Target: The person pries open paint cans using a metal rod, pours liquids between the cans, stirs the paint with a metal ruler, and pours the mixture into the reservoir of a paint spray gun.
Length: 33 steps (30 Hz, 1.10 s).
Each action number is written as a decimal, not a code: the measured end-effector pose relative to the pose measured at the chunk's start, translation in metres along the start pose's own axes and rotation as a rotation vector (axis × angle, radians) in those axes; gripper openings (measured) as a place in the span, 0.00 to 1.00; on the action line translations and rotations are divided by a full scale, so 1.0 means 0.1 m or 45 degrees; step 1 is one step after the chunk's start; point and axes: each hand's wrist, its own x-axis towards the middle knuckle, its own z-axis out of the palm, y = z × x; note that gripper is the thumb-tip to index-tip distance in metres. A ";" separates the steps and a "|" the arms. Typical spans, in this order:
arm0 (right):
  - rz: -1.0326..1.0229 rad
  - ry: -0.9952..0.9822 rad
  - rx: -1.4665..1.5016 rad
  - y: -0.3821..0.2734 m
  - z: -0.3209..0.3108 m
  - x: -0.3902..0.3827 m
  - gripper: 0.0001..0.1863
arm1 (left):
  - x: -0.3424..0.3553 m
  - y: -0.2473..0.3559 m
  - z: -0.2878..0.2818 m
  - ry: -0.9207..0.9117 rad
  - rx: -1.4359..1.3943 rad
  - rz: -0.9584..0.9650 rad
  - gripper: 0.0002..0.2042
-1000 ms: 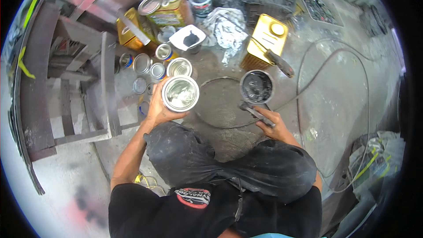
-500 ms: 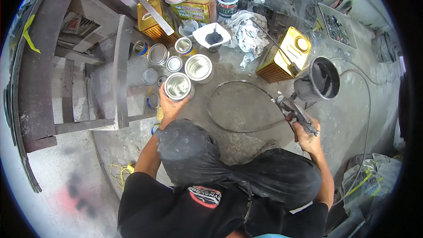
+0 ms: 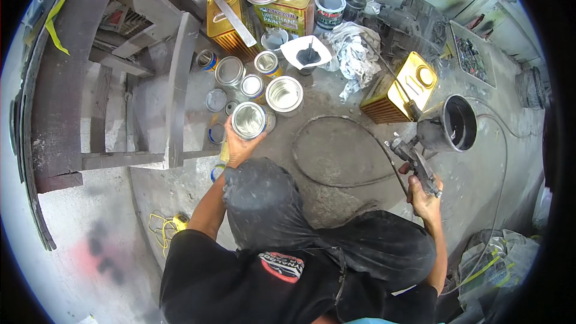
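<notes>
My left hand is wrapped round the near side of a paint can with a shiny silver top; the can stands by the others and its base is partly hidden. A second silver-topped can is just beyond it to the right. In my right hand is a spray gun, gripped by its handle and held above the floor. Its dark cup is tilted, so the opening shows, with dark residue inside. A hose curls across the floor between my hands.
Smaller cans and loose lids cluster at the left. Behind stand large tins, a white-rimmed cup of dark paint and a crumpled cloth. A yellow-topped tin is near the gun cup. A wooden frame stands at left.
The view has shifted, so the scene sits farther right and a little lower. My left hand stays on the can and my right still holds the spray gun, its cup showing slightly differently.
</notes>
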 end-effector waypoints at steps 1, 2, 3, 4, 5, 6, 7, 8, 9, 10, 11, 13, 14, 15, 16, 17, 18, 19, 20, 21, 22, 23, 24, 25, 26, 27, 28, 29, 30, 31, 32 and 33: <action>-0.007 0.009 0.021 0.02 0.00 -0.01 0.25 | -0.01 0.02 -0.02 0.000 0.000 -0.009 0.56; 0.000 0.004 0.017 0.03 -0.01 -0.01 0.25 | 0.00 0.04 -0.03 0.002 0.075 -0.020 0.56; 0.028 -0.022 -0.015 0.03 -0.03 0.00 0.25 | 0.01 0.05 -0.04 0.003 0.150 -0.032 0.56; 0.058 -0.050 -0.049 0.03 -0.04 0.00 0.25 | 0.01 0.07 -0.05 0.002 0.147 -0.044 0.56; 0.065 -0.057 -0.056 0.04 -0.05 -0.01 0.25 | 0.02 0.08 -0.05 -0.003 0.133 -0.026 0.56; 0.075 -0.055 -0.061 0.04 -0.05 -0.02 0.25 | 0.02 0.08 -0.05 -0.007 0.118 -0.010 0.56; 0.080 -0.055 -0.064 0.05 -0.04 -0.01 0.25 | 0.03 0.08 -0.06 0.013 0.156 0.011 0.55; 0.082 -0.064 -0.070 0.06 -0.04 -0.01 0.25 | 0.03 0.08 -0.05 0.017 0.155 0.001 0.55; 0.078 -0.056 -0.062 0.07 -0.04 -0.02 0.26 | 0.02 0.09 -0.04 0.017 0.177 -0.009 0.55; 0.073 -0.049 -0.053 0.09 -0.03 -0.02 0.26 | 0.03 0.14 -0.04 0.017 0.201 -0.019 0.54; 0.074 -0.060 -0.058 0.10 -0.02 -0.03 0.26 | 0.03 0.22 -0.01 0.022 0.121 -0.002 0.53; 0.028 0.010 -0.019 0.12 0.01 -0.04 0.28 | 0.01 0.14 0.06 0.032 0.067 0.014 0.53; 0.028 0.002 -0.024 0.12 0.00 -0.05 0.28 | -0.01 0.10 0.08 0.035 0.012 0.041 0.53; 0.033 0.011 -0.059 0.13 0.00 -0.05 0.28 | -0.04 0.07 0.08 0.015 0.006 0.069 0.53; 0.039 0.026 -0.092 0.15 0.00 -0.05 0.28 | -0.06 0.07 0.08 0.015 0.004 0.066 0.53; 0.041 0.025 -0.095 0.18 -0.01 -0.06 0.28 | -0.09 0.07 0.07 0.000 0.052 0.092 0.54; 0.041 0.032 -0.087 0.22 -0.02 -0.06 0.28 | -0.11 0.07 0.07 -0.014 0.101 0.118 0.54; 0.041 0.039 -0.081 0.24 -0.02 -0.07 0.28 | -0.12 0.06 0.08 -0.015 0.098 0.115 0.54; 0.044 0.038 -0.084 0.24 -0.02 -0.08 0.28 | -0.13 0.05 0.10 -0.007 0.047 0.081 0.55; 0.056 0.065 -0.066 0.24 -0.01 -0.08 0.28 | -0.14 0.03 0.11 0.001 -0.004 0.047 0.55; 0.065 0.089 -0.047 0.24 -0.01 -0.07 0.28 | -0.15 -0.02 0.10 0.006 -0.003 0.044 0.55; 0.062 0.083 -0.048 0.25 -0.02 -0.08 0.28 | -0.14 -0.09 0.08 -0.020 0.002 0.082 0.58; 0.034 0.079 -0.049 0.28 -0.04 -0.08 0.27 | -0.15 -0.15 0.04 -0.046 0.007 0.119 0.61; 0.011 0.087 -0.052 0.31 -0.06 -0.09 0.27 | -0.14 -0.11 0.03 -0.050 0.004 0.118 0.61; 0.016 0.093 -0.054 0.31 -0.06 -0.10 0.27 | -0.14 0.02 -0.01 -0.068 0.209 0.146 0.60; 0.006 0.117 -0.040 0.32 -0.05 -0.11 0.26 | -0.12 0.15 -0.05 -0.085 0.414 0.174 0.60; -0.007 0.139 -0.021 0.31 -0.04 -0.10 0.25 | -0.02 0.30 -0.11 -0.088 0.414 0.177 0.60; -0.005 0.144 -0.019 0.33 -0.04 -0.09 0.25 | 0.14 0.47 -0.17 -0.038 0.361 0.304 0.58; -0.004 0.141 -0.032 0.34 -0.04 -0.08 0.24 | 0.31 0.67 -0.22 0.011 0.305 0.426 0.57; 0.003 0.136 -0.042 0.34 -0.03 -0.10 0.24 | 0.54 0.94 -0.20 0.101 0.276 0.513 0.52; 0.017 0.141 -0.056 0.36 -0.03 -0.14 0.24 | 0.84 1.21 -0.12 0.190 0.239 0.597 0.47; 0.015 0.173 -0.055 0.36 -0.03 -0.15 0.24 | 1.16 1.47 -0.04 0.200 0.233 0.696 0.42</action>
